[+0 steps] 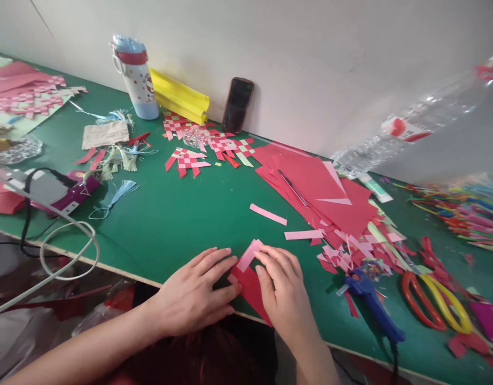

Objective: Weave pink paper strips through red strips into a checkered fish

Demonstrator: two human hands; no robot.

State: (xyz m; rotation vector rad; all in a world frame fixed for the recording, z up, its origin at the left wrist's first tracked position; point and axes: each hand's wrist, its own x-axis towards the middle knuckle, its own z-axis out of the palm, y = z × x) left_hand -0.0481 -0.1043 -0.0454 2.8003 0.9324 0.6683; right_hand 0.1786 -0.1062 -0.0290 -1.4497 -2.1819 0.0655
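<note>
Near the table's front edge lies a folded red paper [252, 291], with a pink paper strip [248, 258] across its upper left part. My left hand [204, 289] lies flat, fingers stretched out, the tips touching the red paper's left edge. My right hand [284, 280] is on the other side, its fingers curled and closed at the pink strip's right edge, the thumb over the red paper. Two loose pink strips, one farther off [268, 214] and one nearer [303, 235], lie just beyond my hands. The underside of the paper is hidden.
To the right are red sheets [306, 176] with a pen [292, 188], paper scraps, a blue glue gun [372, 305] and scissors [423, 302]. A bottle [140, 80], phone [238, 105] and woven paper pieces [188, 160] stand or lie at the back. Tassels and cables [70, 224] are left.
</note>
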